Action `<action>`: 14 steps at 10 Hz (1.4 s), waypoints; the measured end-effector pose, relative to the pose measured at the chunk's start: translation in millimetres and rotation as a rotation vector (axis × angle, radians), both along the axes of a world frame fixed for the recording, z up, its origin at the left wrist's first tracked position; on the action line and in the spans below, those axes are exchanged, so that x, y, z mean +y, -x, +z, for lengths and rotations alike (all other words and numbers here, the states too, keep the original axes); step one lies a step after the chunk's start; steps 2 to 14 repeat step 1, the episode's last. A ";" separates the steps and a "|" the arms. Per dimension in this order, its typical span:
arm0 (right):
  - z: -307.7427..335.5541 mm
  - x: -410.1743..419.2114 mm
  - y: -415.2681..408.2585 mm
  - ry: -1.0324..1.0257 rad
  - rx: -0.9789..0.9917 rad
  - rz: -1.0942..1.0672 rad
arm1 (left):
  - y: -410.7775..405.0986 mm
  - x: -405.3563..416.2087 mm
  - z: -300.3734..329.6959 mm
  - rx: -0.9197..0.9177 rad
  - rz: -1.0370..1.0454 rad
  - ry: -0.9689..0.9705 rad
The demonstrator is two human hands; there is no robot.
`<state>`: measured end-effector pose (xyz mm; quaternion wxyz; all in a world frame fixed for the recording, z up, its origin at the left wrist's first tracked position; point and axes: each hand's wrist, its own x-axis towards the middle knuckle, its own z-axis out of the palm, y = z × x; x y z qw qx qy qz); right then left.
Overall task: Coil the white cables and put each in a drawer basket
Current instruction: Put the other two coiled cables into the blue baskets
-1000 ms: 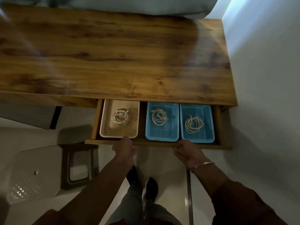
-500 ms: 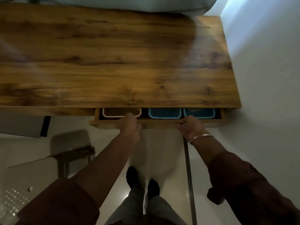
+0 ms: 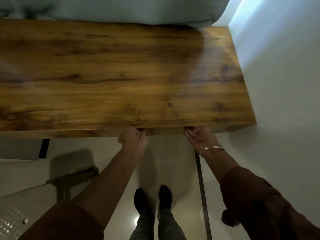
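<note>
Nearest, black-socked feet (image 3: 153, 198) stand on a pale floor (image 3: 174, 170). Both hands press the drawer front (image 3: 164, 131), which runs left to right and sits flush under the table (image 3: 121, 75): left hand (image 3: 132, 138) loosely curled, right hand (image 3: 200, 137) flat-fingered. Cables and baskets are hidden inside.

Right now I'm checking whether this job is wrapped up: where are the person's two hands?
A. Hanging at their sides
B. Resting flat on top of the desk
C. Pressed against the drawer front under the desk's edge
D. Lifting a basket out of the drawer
C: the left hand and right hand both sit against the drawer front, which lies flush under the desk top.
</note>
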<state>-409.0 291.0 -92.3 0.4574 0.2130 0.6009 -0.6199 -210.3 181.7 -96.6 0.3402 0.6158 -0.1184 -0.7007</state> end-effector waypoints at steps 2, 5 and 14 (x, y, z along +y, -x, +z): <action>-5.9 14.1 -2.6 -0.071 0.113 0.165 | -0.5 12.0 -8.1 0.010 -0.027 -0.011; -5.9 14.1 -2.6 -0.071 0.113 0.165 | -0.5 12.0 -8.1 0.010 -0.027 -0.011; -5.9 14.1 -2.6 -0.071 0.113 0.165 | -0.5 12.0 -8.1 0.010 -0.027 -0.011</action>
